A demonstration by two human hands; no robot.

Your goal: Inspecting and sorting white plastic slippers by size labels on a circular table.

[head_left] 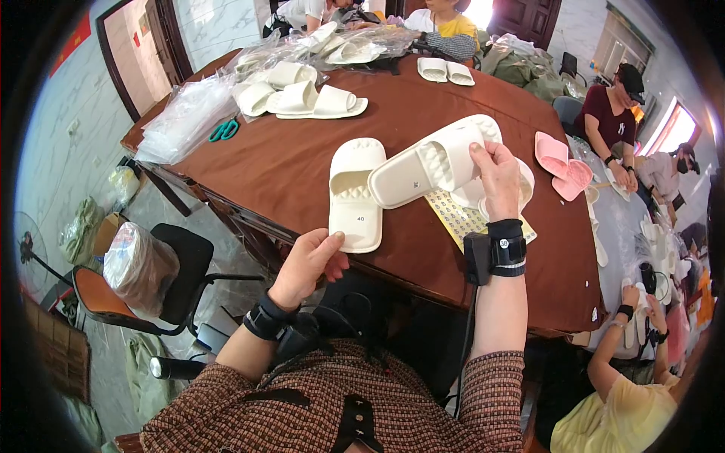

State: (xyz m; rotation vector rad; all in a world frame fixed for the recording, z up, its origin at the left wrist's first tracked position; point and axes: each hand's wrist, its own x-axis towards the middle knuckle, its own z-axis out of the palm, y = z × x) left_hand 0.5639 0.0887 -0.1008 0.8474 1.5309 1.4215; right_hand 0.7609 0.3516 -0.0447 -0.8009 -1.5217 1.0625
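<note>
My left hand (306,260) pinches the heel edge of a cream slide slipper (359,181) between thumb and fingers. That slipper lies at the near table edge, toe pointing away, with a small printed mark on its insole. My right hand (498,177) grips a second cream slipper (408,180) by its strap, thumb on top. It is held tilted above the table, heel toward the first slipper. Under my right wrist is a yellow sticker sheet (458,220), with another cream slipper (526,185) partly hidden behind my hand.
Brown-covered table (279,177) holds a heap of bagged slippers (332,45), clear plastic bags (181,121), teal scissors (224,130) and pink slippers (563,167). A chair (185,264) carrying a bag stands left. Other people work at the far side and at right.
</note>
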